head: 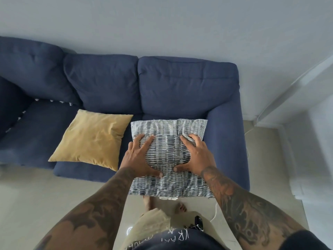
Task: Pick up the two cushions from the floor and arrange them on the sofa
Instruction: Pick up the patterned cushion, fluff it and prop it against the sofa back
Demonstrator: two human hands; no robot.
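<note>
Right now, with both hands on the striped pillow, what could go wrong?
The striped pillow overhangs the front edge of the sofa; if the left hand and right hand let go, it may slide to the floor. A white cable lies by the feet, a possible trip.

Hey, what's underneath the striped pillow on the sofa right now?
The striped pillow lies on the blue sofa seat beside the armrest, its front edge overhanging above bare toes. The left hand and right hand press on top. The seat directly beneath is covered.
</note>
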